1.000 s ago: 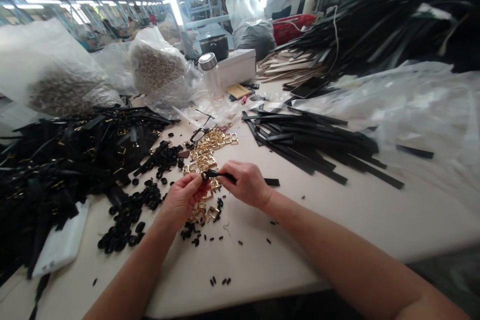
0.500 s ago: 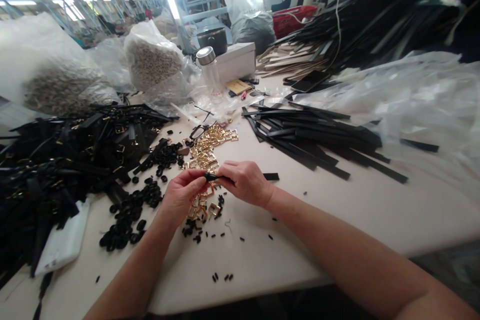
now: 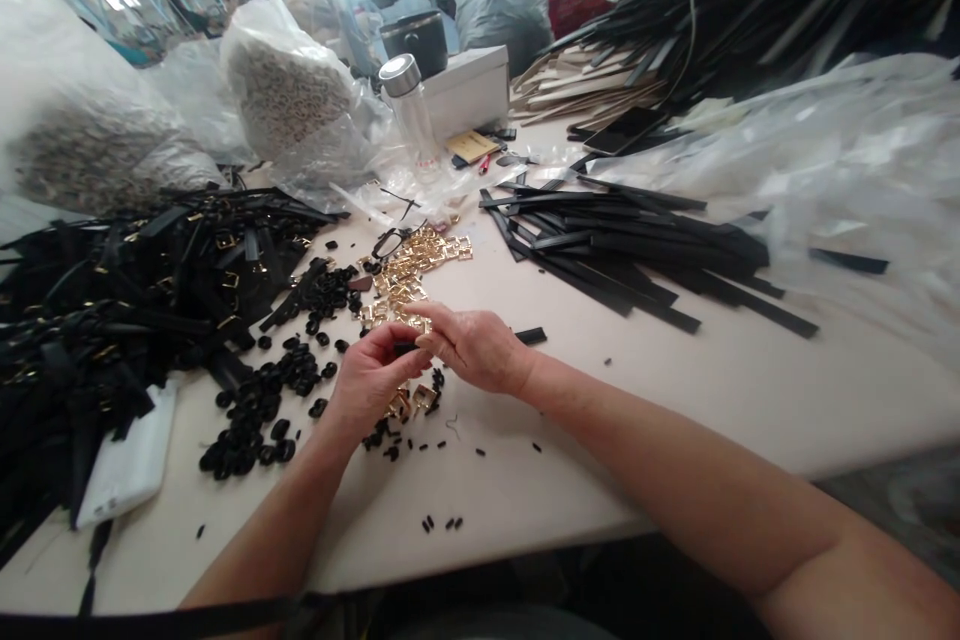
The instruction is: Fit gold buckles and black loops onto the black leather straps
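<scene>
Over the table's middle my two hands meet on a black strap (image 3: 531,335), whose far end sticks out to the right beyond the right hand. My left hand (image 3: 367,370) is closed, thumb and fingers pinching the strap's near end. Closed too, my right hand (image 3: 480,350) has its fingertips against the strap beside the left thumb. Fingers cover most of the held part. Gold buckles (image 3: 420,265) lie in a heap just behind and below the hands. Small black loops (image 3: 259,410) are piled to the left of my left hand.
Finished-looking black straps with buckles (image 3: 187,270) heap at the left, beside a white plastic case (image 3: 127,470). Cut black strips (image 3: 637,250) lie at the right. Behind stand a glass bottle (image 3: 409,110), a white box (image 3: 469,90) and filled plastic bags (image 3: 281,80).
The fingers of both hands have closed in on each other around the strap's end, the right fingertips now overlapping the left ones. The whole view has shifted slightly.
</scene>
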Available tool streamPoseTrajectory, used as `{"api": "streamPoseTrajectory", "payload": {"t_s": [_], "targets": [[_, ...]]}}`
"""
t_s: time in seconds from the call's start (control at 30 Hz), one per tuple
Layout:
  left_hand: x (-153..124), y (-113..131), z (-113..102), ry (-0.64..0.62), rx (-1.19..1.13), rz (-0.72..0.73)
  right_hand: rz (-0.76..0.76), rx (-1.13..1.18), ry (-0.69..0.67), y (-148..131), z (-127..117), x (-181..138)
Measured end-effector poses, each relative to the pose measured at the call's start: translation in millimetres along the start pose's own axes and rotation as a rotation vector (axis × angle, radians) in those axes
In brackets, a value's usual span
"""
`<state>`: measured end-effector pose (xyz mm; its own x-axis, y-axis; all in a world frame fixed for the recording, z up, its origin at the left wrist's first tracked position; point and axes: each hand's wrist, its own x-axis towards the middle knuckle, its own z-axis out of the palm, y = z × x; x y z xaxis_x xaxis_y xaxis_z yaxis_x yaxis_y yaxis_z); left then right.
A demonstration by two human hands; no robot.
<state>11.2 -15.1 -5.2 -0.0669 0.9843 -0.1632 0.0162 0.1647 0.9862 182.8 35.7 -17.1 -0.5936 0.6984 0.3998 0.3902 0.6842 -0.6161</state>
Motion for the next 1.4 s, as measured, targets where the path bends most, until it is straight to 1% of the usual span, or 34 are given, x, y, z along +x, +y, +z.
{"api": "streamPoseTrajectory", "payload": {"t_s": [0.1, 0.17, 0.23, 0.4, 0.5, 0.6, 0.7, 0.77, 0.8, 0.87, 0.93, 1.0, 1.07, 1.13, 1.2, 1.27, 1.4], "targets": [[0.1, 4.6, -3.2, 0.054, 0.061, 0.009, -0.083, -0.006, -0.014, 4.2, 1.1, 0.0], [0.6, 7.0, -7.6, 0.05, 0.096, 0.014, -0.151, -0.029, -0.024, 7.4, 0.7, 0.4], [1.2, 7.4, -12.2, 0.039, 0.113, 0.018, -0.184, -0.079, -0.029, 9.5, -1.0, 1.1], [3.3, 4.7, -20.2, 0.062, 0.093, 0.017, -0.175, -0.157, -0.049, 8.7, -8.5, 2.2], [5.1, 8.9, -26.9, 0.065, 0.173, 0.026, -0.139, -0.149, -0.043, 8.1, -10.8, 2.5], [5.4, 19.1, -44.7, 0.095, 0.358, 0.072, -0.038, -0.142, 0.003, 11.1, -11.9, 3.4], [1.0, 29.3, -72.9, 0.201, 0.553, 0.12, 0.06, -0.134, 0.023, 16.2, -12.5, 4.2], [-4.5, 32.7, -89.8, 0.24, 0.649, 0.119, 0.085, -0.116, 0.008, 19.2, -11.8, 4.4], [-7.3, 33.1, -95.7, 0.228, 0.696, 0.11, 0.088, -0.101, 0.001, 20.4, -10.9, 4.4], [-11.3, 32.0, -100.6, 0.164, 0.792, 0.09, 0.082, -0.065, -0.007, 21.8, -8.2, 4.1], [-11.9, 30.0, -97.6, 0.082, 0.876, 0.077, 0.073, -0.031, -0.009, 22.4, -5.1, 3.5], [-9.8, 28.9, -90.7, 0.039, 0.953, 0.087, 0.069, -0.016, -0.011, 22.6, -2.8, 3.2], [-7.1, 29.8, -84.1, 0.026, 1.043, 0.104, 0.073, -0.016, -0.017, 22.7, -1.5, 3.0], [-5.9, 32.2, -79.6, 0.04, 1.112, 0.125, 0.077, -0.017, -0.023, 22.7, -0.9, 3.0], [-6.3, 34.8, -75.5, 0.058, 1.13, 0.159, 0.078, -0.017, -0.026, 22.5, -0.6, 3.1], [-7.1, 35.6, -69.0, 0.045, 1.12, 0.206, 0.075, -0.019, -0.03, 22.4, -0.3, 3.1], [-4.6, 29.0, -48.0, -0.094, 1.149, 0.286, 0.075, -0.052, -0.035, 22.4, 0.7, 2.8]]}}
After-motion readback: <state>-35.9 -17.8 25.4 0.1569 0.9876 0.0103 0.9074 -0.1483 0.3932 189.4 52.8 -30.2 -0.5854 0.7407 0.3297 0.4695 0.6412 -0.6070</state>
